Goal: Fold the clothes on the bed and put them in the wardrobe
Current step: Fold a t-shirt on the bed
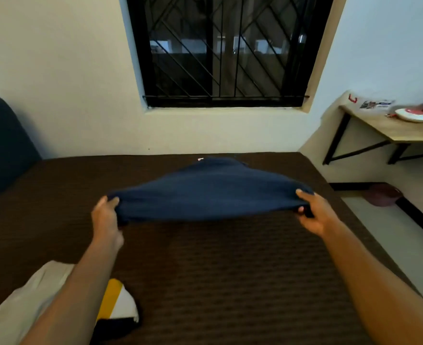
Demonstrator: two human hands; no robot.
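Both hands, left hand (105, 215) and right hand (312, 212), grip navy garment (205, 192) above brown bed (218, 270) under barred window (223, 51).

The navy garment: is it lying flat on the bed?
No. The navy garment is lifted at its near edge, gripped by left hand and right hand.

We see a dimly lit room under soft indoor light with a faint greenish cast; the window (220, 51) is dark and gives no daylight. The white wall (56, 70) is the brightest area, while the brown bed (218, 270) reads dark and low in contrast. Shadows are soft, with a faint one under the navy garment (210, 192). The whole picture is slightly blurred, most at the tabletop (404, 130) on the right. Wide-angle distortion bends the window frame and stretches the forearms near the lower corners.
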